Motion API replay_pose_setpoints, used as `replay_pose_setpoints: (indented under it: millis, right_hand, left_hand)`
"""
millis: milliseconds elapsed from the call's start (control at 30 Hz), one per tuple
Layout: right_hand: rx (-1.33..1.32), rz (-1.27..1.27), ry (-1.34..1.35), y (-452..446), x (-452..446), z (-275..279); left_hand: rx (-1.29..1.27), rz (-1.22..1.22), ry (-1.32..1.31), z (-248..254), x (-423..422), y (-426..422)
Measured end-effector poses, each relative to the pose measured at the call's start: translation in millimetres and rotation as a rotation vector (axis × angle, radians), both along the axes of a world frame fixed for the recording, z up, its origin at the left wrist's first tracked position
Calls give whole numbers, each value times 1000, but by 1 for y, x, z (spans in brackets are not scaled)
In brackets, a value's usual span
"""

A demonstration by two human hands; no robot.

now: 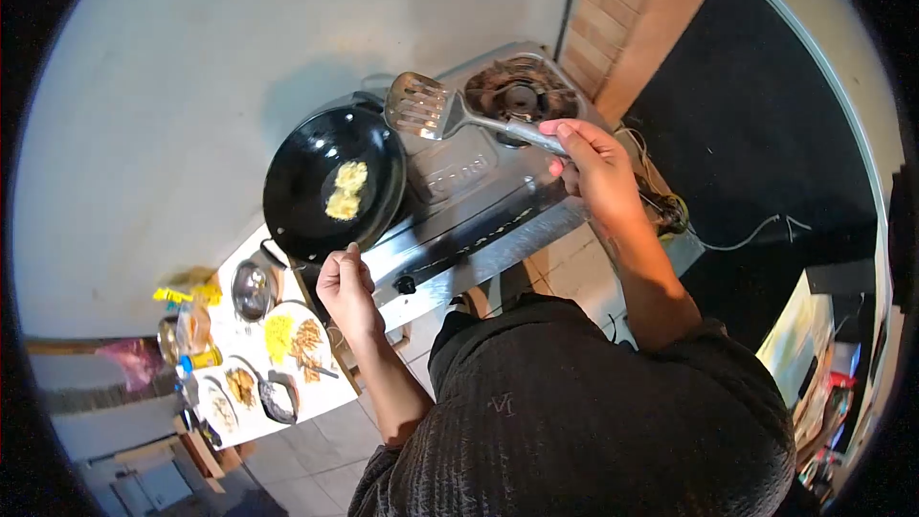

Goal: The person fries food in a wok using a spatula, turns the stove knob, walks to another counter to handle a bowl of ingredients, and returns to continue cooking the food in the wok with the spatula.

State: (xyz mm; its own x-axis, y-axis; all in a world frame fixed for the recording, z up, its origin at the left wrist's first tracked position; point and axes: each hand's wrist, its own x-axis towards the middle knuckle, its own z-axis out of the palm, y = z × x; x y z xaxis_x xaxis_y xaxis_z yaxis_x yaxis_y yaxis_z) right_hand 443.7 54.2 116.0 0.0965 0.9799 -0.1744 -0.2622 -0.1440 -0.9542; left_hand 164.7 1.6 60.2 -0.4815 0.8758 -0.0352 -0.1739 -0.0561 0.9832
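Observation:
My right hand is closed around the handle of a slotted spatula. Its metal head hangs in the air near the right rim of a black wok, over the stove. In the wok lie two pale yellow pieces of food, close together. My left hand is closed with curled fingers, just below the wok's near rim. What it holds, if anything, is hidden. The wok sits on the left side of a two-burner gas stove.
The bare right burner has a rusty, stained surround. A white table at lower left carries a metal bowl, a plate of yellow and brown food and several dishes. A brick pillar rises behind the stove. A bottle stands right.

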Motion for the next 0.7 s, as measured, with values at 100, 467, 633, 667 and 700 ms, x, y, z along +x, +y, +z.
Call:
replay_pose_setpoints:
  millis: [100, 467, 633, 667, 700]
  right_hand:
    - [119, 29, -108, 5, -27, -11]
    - [472, -76, -831, 28, -140, -39]
    - [569, -66, -1426, 72, -198, -34]
    - [568, -69, -1426, 82, -208, -29]
    - [610, -45, -1516, 90, -218, -23]
  left_hand:
    - [-7, 59, -2, -5, -25, -7]
    - [-23, 152, 24, -26, -134, -12]
    - [-43, 129, 80, -41, -177, -11]
    - [-41, 126, 81, -41, -183, -10]
    - [-40, 121, 85, -40, -188, -9]
